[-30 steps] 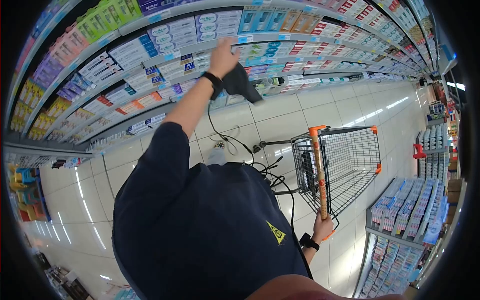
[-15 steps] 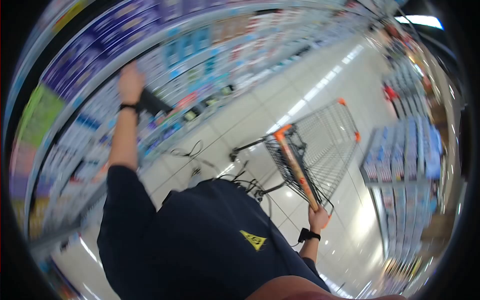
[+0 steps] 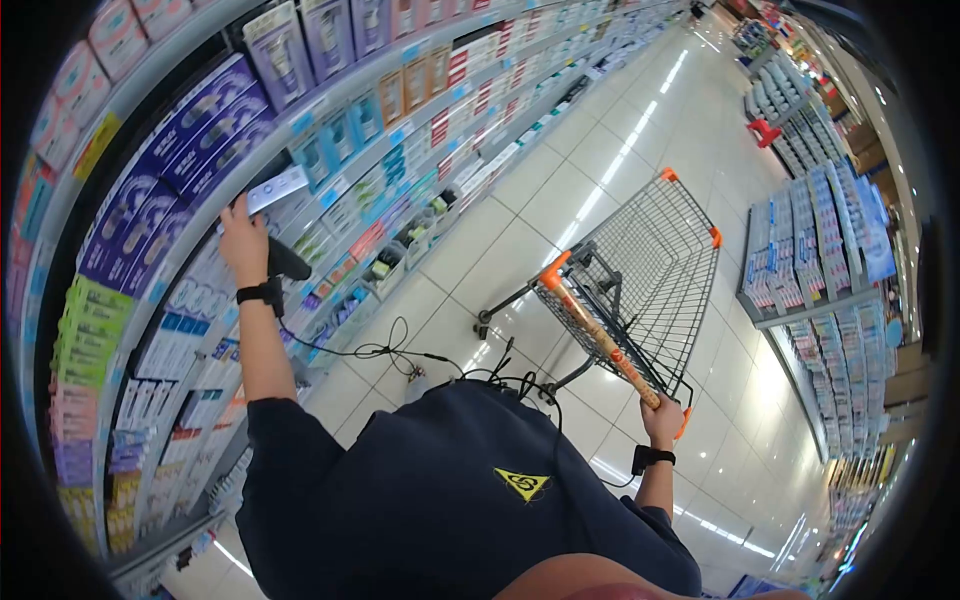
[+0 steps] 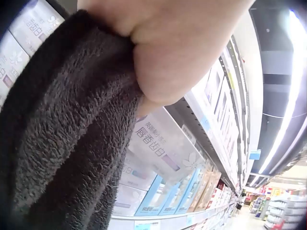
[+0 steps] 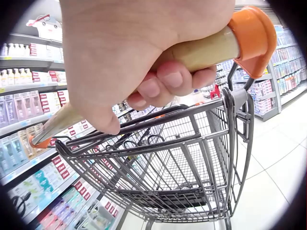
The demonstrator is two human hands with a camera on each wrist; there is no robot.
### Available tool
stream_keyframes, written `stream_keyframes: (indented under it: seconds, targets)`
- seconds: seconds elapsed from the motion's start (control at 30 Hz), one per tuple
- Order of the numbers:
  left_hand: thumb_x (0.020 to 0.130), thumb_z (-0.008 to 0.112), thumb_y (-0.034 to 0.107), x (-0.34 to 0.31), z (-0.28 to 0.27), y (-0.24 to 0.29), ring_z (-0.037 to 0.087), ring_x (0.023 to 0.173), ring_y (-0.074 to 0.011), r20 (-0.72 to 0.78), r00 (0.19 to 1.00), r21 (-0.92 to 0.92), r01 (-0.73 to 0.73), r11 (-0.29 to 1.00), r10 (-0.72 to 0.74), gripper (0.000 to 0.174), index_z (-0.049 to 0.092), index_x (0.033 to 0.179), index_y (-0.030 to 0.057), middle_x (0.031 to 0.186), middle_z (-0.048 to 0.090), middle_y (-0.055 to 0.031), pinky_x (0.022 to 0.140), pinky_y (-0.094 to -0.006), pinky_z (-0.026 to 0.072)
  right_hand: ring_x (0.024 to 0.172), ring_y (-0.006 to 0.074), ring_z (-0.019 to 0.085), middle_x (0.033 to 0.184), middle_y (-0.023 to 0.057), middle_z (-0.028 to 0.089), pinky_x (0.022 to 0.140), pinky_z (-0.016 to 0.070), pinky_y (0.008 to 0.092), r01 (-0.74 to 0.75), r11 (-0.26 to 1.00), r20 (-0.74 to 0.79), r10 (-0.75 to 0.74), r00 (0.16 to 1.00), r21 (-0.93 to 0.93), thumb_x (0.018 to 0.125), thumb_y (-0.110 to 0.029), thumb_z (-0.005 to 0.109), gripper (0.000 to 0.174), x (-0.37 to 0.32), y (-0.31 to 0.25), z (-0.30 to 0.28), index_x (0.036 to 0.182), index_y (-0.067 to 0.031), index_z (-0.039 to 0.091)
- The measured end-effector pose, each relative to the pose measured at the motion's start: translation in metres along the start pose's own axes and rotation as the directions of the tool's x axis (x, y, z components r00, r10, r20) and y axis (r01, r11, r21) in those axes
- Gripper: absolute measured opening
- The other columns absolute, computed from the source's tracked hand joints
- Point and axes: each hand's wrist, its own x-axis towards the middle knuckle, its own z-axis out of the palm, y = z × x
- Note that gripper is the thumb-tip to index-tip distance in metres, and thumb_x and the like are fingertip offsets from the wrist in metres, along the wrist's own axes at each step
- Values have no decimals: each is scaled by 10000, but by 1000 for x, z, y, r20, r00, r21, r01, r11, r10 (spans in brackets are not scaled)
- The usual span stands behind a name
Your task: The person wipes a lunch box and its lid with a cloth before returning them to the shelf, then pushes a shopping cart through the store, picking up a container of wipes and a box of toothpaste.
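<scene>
At the shelf on the left, my left hand (image 3: 243, 240) has its fingers on a pale toothpaste box (image 3: 278, 188), which sits at a slant in front of other boxes. That box (image 4: 156, 141) shows large Chinese print in the left wrist view, where the fingertips are hidden. A dark fuzzy cloth (image 4: 72, 129) hangs from the same hand, covering much of that view. My right hand (image 5: 144, 57) grips the handle (image 3: 605, 345) of a wire shopping cart (image 3: 650, 270), fingers curled round the bar near its orange end cap (image 5: 254, 40).
Purple boxes (image 3: 160, 190) and green packs (image 3: 90, 340) line the shelves by the left arm. Black cables (image 3: 390, 350) dangle between the body and the shelf. Beyond the cart, tiled floor (image 3: 540, 180) runs along the aisle. A display stand (image 3: 800, 250) is on the right.
The view has swung, and the shelf and cart now run diagonally. My left hand has gone from reaching with the cloth to the toothpaste box. The right hand stays on the cart handle.
</scene>
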Motion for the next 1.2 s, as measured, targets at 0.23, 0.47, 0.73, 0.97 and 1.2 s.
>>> stream_keyframes:
  seconds: [0.23,0.47,0.73,0.97,1.2]
  targets:
    - [822,732,81,-54,-23,18,632,1118,-304,-267,948,-372,-268,889,174,441,667,1249,170,1306,589,-42,877,-399,535,725,383,681,732,162,695,645,524,494,49,999,-15,-49,999,-20,798,-480,700,363,0,11,8,832,-120,728]
    - [771,766,25,-133,-88,183,610,1156,-317,-76,851,-810,-357,466,520,440,679,1199,73,1234,614,-132,955,-395,504,715,384,663,730,164,676,596,504,492,119,992,-74,-116,990,29,814,-517,715,423,0,18,16,847,-97,684]
    - [757,788,110,-245,-59,371,625,1138,-320,44,399,-937,-300,177,916,450,681,1190,52,1202,642,-148,984,-389,496,629,327,643,642,106,636,555,488,447,70,991,-72,-61,995,115,793,-418,740,348,-7,11,4,720,-103,609]
    - [741,737,190,-294,-46,454,636,1059,-337,157,388,-900,-323,293,908,396,723,1130,117,1084,649,-119,894,-442,521,635,359,664,667,154,657,547,491,468,129,985,-52,-124,991,111,830,-483,726,376,-15,22,17,812,-112,669]
    - [741,783,233,-332,10,478,603,1152,-339,243,344,-899,-271,344,907,489,700,1212,126,1220,620,-159,990,-413,491,626,371,668,648,141,656,536,489,476,136,991,-33,-135,990,7,824,-485,720,389,-29,20,3,751,-113,633]
